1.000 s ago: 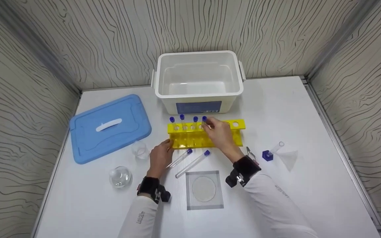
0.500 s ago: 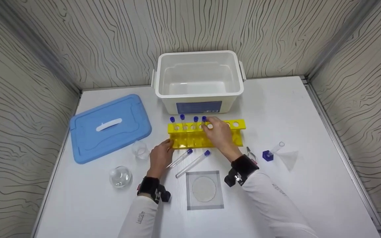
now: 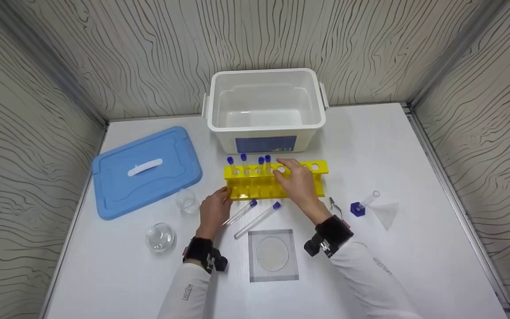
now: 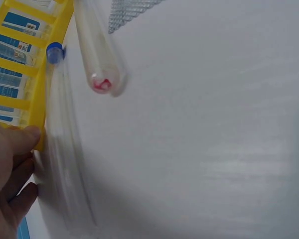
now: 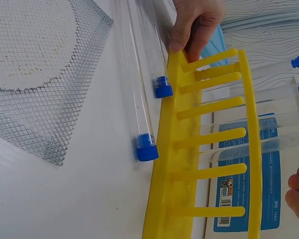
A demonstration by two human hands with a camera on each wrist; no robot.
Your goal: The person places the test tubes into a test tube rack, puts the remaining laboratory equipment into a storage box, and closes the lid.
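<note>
A yellow test tube rack (image 3: 277, 190) stands in front of the white bin, with several blue-capped test tubes (image 3: 268, 165) upright at its left end. My left hand (image 3: 214, 210) grips the rack's left end, thumb and fingers pinching its edge in the left wrist view. Just right of the rightmost standing tube, my right hand (image 3: 300, 184) is over the rack, thumb and index finger spread with a gap between them. Two capped tubes lie on the table before the rack, one loose tube (image 3: 258, 220) and another tube (image 3: 239, 213) close to my left hand.
Behind the rack is the white bin (image 3: 266, 141); a blue lid (image 3: 148, 173) lies left. Near my left arm are a clear beaker (image 3: 187, 201) and a round glass flask (image 3: 160, 238). Wire gauze (image 3: 273, 274) lies in front, a blue-based measuring cylinder (image 3: 358, 209) and funnel (image 3: 387, 215) right.
My right hand has let go of the rightmost standing tube, and its fingers have spread and drawn slightly right. That tube now leans a little further left. My left hand stays on the rack.
</note>
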